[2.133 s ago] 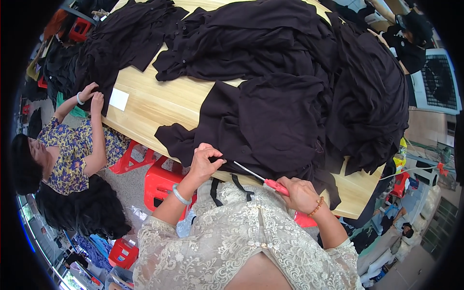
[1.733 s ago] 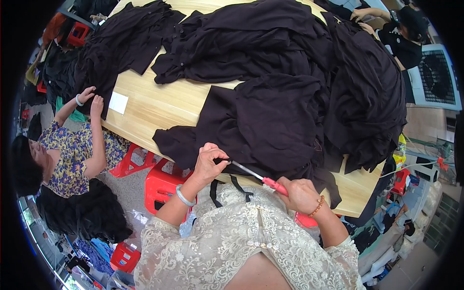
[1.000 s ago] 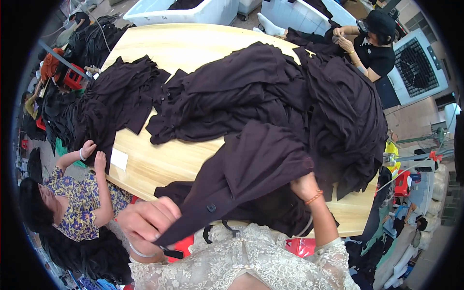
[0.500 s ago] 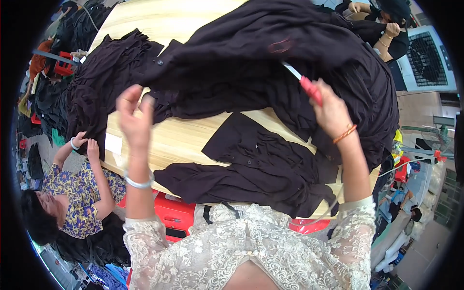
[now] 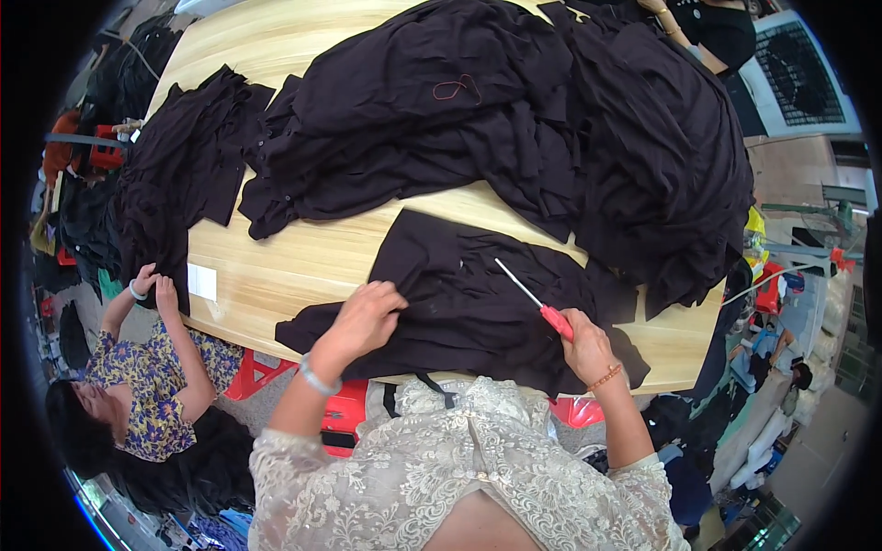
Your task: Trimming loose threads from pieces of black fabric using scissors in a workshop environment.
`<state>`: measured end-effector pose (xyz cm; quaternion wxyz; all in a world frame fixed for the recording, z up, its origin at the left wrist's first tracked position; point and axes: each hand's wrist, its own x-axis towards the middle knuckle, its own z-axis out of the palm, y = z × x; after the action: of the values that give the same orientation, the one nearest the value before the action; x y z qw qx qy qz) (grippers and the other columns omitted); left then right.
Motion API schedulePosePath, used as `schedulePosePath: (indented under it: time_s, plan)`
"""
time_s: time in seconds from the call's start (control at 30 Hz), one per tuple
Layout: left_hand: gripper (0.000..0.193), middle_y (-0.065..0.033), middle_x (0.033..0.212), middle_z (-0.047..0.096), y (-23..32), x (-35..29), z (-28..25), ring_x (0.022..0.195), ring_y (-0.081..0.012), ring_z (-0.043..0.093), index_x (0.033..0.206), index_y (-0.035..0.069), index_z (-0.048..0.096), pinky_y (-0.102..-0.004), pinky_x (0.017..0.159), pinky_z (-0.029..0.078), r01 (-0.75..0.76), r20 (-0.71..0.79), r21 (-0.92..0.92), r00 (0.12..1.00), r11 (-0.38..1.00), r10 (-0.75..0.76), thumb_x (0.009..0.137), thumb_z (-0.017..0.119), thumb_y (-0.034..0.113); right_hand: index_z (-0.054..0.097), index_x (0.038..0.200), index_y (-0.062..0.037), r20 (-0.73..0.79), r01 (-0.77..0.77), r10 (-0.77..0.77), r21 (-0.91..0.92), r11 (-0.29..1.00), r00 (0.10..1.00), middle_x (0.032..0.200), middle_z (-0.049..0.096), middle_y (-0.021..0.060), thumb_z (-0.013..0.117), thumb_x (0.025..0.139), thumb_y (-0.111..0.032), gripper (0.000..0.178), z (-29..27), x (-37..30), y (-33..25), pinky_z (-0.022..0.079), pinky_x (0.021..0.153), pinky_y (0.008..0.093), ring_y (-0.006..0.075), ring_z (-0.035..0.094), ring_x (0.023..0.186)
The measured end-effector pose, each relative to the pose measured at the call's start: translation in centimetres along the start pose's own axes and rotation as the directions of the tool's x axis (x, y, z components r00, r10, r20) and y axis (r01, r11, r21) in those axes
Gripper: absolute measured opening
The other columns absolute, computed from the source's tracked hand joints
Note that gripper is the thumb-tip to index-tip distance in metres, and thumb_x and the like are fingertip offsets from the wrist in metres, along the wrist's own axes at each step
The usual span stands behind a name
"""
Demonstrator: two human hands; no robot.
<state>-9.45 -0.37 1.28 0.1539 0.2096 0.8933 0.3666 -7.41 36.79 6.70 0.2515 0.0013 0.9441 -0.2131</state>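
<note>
So the whole thing sits on a long pale wooden table (image 5: 303,266), and most of it is buried under a huge heap of black garments (image 5: 551,138) piled across the far and right side. There's a second, smaller stack of the same dark fabric (image 5: 175,193) over on the left end, where a co-worker in a floral top (image 5: 147,404) is working on it with both hands raised to the cloth. Judging by how big that main heap is, I'd say most of the work is yet to do, though I can't tell which pieces in it are finished and which aren't.

The one actually being worked on is a single black garment (image 5: 469,312) laid out flat at the near edge, right in front of the person, apart from the big pile except where the pile's edge droops toward it on the right. It looks freshly spread, with no sign I can make out of any trimming on it yet.

Left hand (image 5: 363,317) is pressed down on the garment's left part, fingers curled and pinching a bit of fabric. Right hand (image 5: 588,347) is closed around the red handle of a thin metal-bladed tool (image 5: 533,298), tip pointing up-left and resting over the cloth.

There's also a small white tag or card (image 5: 201,281) lying on the bare wood at the left.
</note>
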Motion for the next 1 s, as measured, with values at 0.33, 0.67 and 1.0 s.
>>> schedulePosePath:
  time_s: [0.33,0.67,1.0]
  plan:
    - [0.040,-0.0139,0.094,0.063,4.3,-5.2,5.9,0.076,-0.0240,0.062,0.103,-0.001,0.067,-0.0349,0.071,0.051,0.516,0.036,-0.448,0.827,0.730,-0.562,0.076,0.077,0.025,0.058,0.103,-0.0063,0.130,0.199,-0.179,-0.161,0.967,0.975,0.098,0.064,0.0154,0.061,0.079,-0.005,0.024,0.9,-1.5,0.4,0.051,0.076,0.0448,0.0356,0.062,0.088]
    - [0.043,-0.0207,0.106,0.059,0.0,-0.9,8.7,0.097,-0.0383,0.060,0.110,0.000,0.060,-0.0440,0.082,0.050,0.530,-0.273,-0.166,0.786,0.832,-0.555,0.073,0.075,0.016,0.060,0.100,-0.0069,0.098,0.250,-0.236,-0.174,0.952,0.967,0.096,0.064,0.0119,0.062,0.079,-0.005,0.022,0.9,-2.1,0.3,0.050,0.078,0.0429,0.0332,0.060,0.088]
    - [0.024,-0.0033,0.094,0.057,-2.9,7.0,1.9,0.072,-0.0113,0.058,0.109,0.008,0.054,-0.0298,0.061,0.056,0.057,-0.173,-0.968,0.551,0.244,-0.817,0.095,0.059,0.027,0.061,0.099,-0.0068,0.083,0.243,-0.231,-0.181,0.953,0.969,0.095,0.065,0.0112,0.064,0.079,-0.006,0.021,0.9,-1.6,-0.8,0.049,0.078,0.0432,0.0330,0.059,0.092]
